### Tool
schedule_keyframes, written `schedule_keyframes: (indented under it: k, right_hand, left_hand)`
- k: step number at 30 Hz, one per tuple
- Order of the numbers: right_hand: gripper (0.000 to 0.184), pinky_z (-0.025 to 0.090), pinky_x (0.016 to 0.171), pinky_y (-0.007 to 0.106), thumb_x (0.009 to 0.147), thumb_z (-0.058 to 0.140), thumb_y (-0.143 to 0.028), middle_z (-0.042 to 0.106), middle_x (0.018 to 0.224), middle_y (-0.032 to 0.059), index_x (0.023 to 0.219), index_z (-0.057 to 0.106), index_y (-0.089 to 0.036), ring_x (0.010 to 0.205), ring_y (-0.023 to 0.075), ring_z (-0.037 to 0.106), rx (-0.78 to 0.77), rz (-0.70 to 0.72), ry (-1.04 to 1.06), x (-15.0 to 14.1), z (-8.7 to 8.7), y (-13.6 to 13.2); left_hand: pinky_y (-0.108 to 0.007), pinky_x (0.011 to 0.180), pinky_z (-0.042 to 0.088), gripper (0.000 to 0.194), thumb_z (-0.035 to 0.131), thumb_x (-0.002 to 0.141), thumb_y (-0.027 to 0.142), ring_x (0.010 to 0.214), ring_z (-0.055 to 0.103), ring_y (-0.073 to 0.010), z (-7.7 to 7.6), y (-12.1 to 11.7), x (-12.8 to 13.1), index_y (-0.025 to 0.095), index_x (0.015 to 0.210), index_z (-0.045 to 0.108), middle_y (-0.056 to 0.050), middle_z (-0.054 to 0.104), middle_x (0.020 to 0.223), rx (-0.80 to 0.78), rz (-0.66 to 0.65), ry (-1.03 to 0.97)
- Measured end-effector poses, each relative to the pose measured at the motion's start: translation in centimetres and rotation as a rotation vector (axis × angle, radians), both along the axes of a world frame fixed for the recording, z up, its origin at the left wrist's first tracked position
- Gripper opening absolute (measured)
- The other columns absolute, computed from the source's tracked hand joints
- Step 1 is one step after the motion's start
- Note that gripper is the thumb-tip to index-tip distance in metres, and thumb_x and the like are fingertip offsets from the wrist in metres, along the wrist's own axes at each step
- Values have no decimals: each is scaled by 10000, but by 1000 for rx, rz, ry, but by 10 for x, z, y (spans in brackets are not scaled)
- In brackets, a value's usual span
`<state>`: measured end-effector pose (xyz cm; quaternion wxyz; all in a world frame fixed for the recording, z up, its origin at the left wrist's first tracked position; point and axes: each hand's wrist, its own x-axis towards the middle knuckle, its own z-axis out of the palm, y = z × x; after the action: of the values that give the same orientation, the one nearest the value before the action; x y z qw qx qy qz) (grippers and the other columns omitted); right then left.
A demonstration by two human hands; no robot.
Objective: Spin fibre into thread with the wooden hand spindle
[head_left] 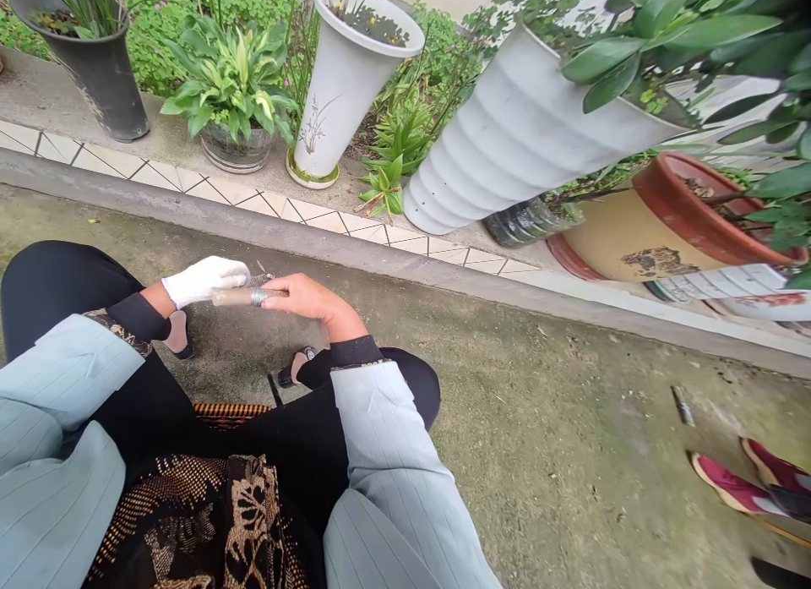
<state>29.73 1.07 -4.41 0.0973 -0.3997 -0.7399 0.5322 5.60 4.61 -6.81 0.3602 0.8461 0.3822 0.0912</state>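
Note:
My left hand [209, 281], in a white knit glove, is closed, with its fingertips at a thin dark metal coil [258, 280]. A pale, wood-like cylindrical handle [229, 297] lies just below the gloved fingers, with silvery wire [258, 297] wound round its right end. Bare and closed, my right hand [302, 296] grips that wire-wound end between thumb and fingers. Both hands are close together above the ground, in front of my knees. The fingers partly hide the coil, so I cannot tell whether it joins the handle.
A low tiled ledge [253, 202] runs across in front, bearing a black pot [101, 73], a white tapered pot [335, 90], a ribbed white planter [507, 141] and a red-rimmed pot [634, 234]. Another person's red shoes [728, 483] are at right, near a small cylinder [683, 405].

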Motion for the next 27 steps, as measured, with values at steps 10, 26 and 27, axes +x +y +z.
schedule_keyframes:
  k: [10,26,27]
  right_hand:
    - [265,389,583,238,839,540,-444,552,670,-9,809,519,-181,572,107,489,84,-648,176,4,-11,12]
    - [323,366,647,229,704,703,-339,586,746,-38,986,685,-183,669,100,494,-93,92,98,12,9,0]
    - [329,379,647,235,706,701,-369,587,763,-28,969,669,-173,664,99,492,-85,-50,243,14,13,0]
  left_hand:
    - [-202,539,367,399,398,943,483,564,470,-103,4,-20,17,158,996,624,-1,562,676,-346,-119,-183]
    - [-243,661,436,396,409,927,462,710,593,-158,7,-16,12,148,886,646,-58,667,812,-116,-190,-125]
    - [-242,652,445,415,412,925,478,700,596,-156,9,-15,11,134,889,639,-68,666,808,-192,-140,-203]
